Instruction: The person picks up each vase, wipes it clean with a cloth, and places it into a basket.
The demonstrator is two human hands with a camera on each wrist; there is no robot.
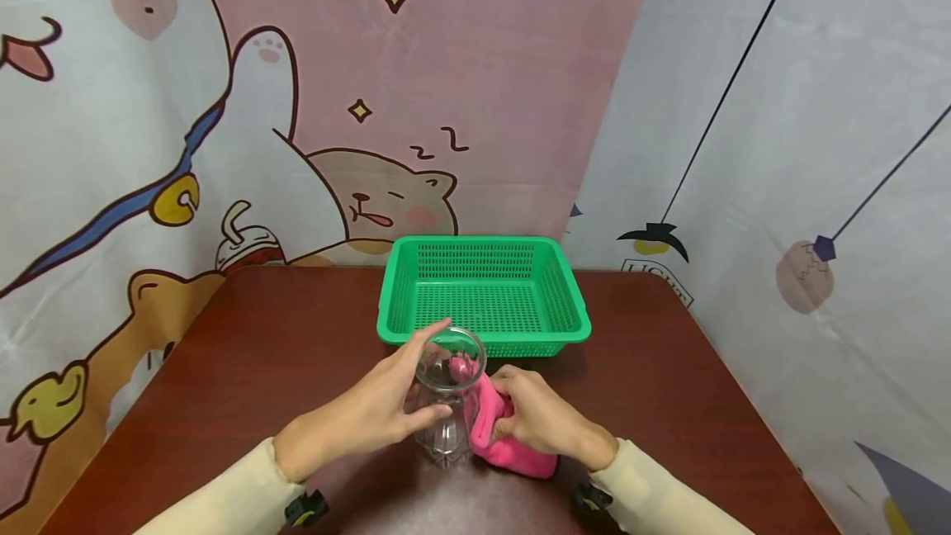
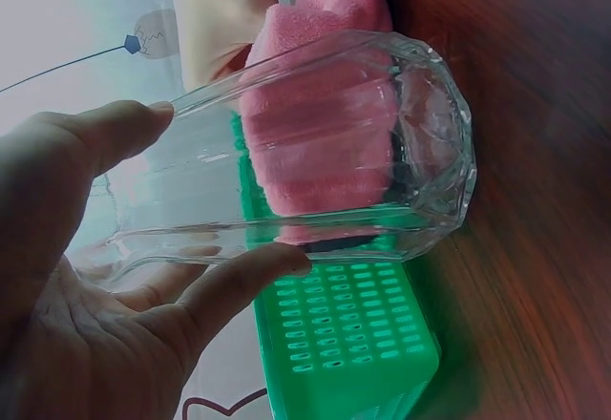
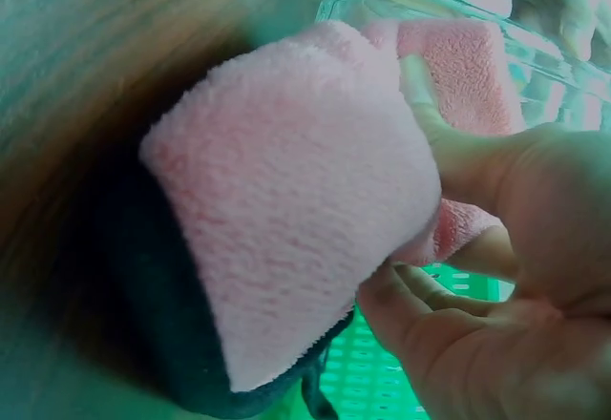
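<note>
My left hand holds a clear glass jar near its upper part, thumb on one side and fingers on the other. The jar stands nearly upright in the head view, its round mouth on top and its base faceted. Just right of it, my right hand pinches a folded pink fluffy cloth between thumb and fingers. The cloth has a dark edge with a small dark loop in the right wrist view. Through the glass, the left wrist view shows pink cloth along the far side.
Behind the hands, a green perforated plastic basket sits on the dark red-brown table. A cartoon-printed cloth backdrop hangs behind and beside the table. Dark bands circle both sleeves near the wrists.
</note>
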